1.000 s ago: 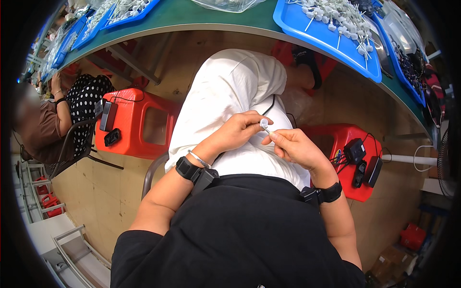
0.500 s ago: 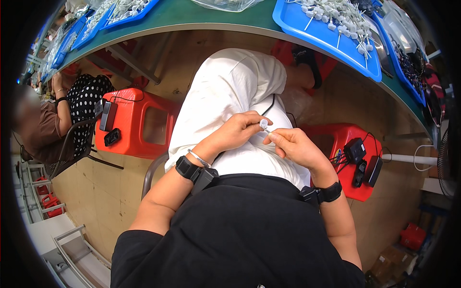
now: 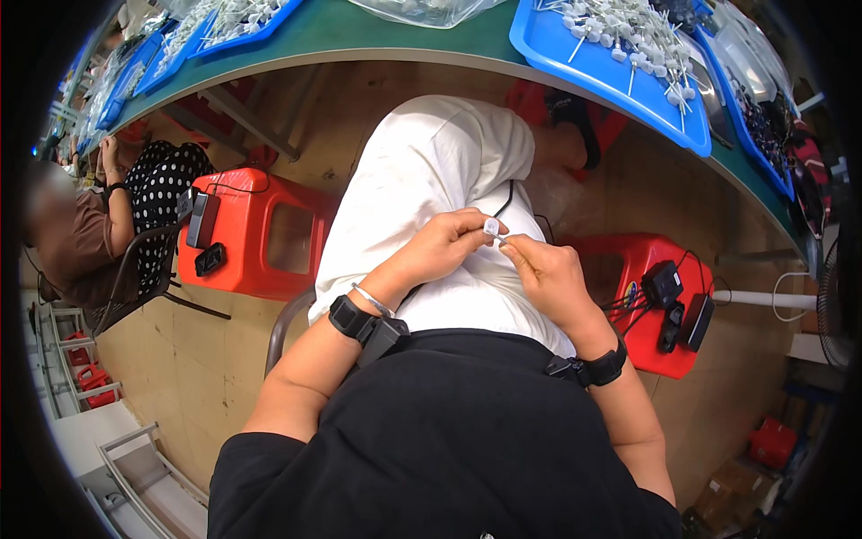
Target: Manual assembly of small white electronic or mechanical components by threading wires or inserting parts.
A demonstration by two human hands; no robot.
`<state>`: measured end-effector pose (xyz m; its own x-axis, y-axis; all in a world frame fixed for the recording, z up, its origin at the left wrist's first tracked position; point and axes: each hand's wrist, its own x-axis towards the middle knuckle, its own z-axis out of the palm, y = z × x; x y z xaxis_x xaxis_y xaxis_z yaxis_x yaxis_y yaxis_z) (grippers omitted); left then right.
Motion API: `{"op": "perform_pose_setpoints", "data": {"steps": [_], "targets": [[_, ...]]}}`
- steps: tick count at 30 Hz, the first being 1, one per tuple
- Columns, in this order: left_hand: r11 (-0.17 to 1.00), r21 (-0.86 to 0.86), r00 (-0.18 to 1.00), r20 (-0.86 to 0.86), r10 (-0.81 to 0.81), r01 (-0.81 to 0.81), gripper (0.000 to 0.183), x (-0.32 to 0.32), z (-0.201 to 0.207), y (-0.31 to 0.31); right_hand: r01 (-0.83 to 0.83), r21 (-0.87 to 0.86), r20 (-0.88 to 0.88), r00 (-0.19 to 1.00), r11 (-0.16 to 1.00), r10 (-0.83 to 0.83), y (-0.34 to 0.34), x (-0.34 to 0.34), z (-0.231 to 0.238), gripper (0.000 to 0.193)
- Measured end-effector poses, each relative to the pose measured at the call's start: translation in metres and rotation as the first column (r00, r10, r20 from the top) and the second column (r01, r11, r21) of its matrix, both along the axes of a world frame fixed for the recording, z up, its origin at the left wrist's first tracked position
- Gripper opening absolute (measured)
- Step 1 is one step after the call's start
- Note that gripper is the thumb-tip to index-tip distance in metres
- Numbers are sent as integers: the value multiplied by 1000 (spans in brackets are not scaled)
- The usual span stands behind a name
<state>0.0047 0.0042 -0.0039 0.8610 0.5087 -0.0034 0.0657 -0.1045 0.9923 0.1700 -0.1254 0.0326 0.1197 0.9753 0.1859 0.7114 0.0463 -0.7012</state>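
Above my lap, my left hand (image 3: pixel 444 244) pinches a small white plastic piece with a round head (image 3: pixel 491 227) between thumb and forefinger. A thin stem runs from this head toward my right hand (image 3: pixel 546 274), whose thumb and forefinger are closed on it close below the head. The fingertips of both hands nearly meet. Most of the stem is hidden by my right fingers. Similar white-headed pieces with thin stems (image 3: pixel 620 36) lie heaped in a blue tray (image 3: pixel 561 52) at the far right.
A green table (image 3: pixel 431 40) curves across the far side, with more blue trays and a clear plastic bag (image 3: pixel 426 9) on it. Red stools holding black devices stand at left (image 3: pixel 260 211) and right (image 3: pixel 669 355). Another person (image 3: pixel 90 234) sits at far left.
My right hand has turned and its fingertips have slid up the stem, closer to the white head. My right wrist has shifted slightly down and inward. The left hand stays nearly still.
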Motion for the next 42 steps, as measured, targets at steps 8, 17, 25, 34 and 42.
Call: {"op": "perform_pose_setpoints", "data": {"steps": [8,17,25,34,42], "targets": [[1000,-7,1000,-17,2,-2,23,0,1,0,-57,248,372,927,967,-41,1,-1,-7,9],[995,-29,995,-7,99,-100,24,0,3,-1,-53,103,333,943,993,16,-1,-4,3,18],[993,-37,994,26,111,-110,25,0,2,-3,-48,182,345,938,982,-19,1,-2,9,18],[998,28,998,-5,63,-63,25,0,0,-3,-68,163,447,895,984,-12,1,-2,5,19],[999,-8,998,-31,45,-46,24,0,-1,-3,-84,182,648,759,980,-55,0,-4,2,17]]}}
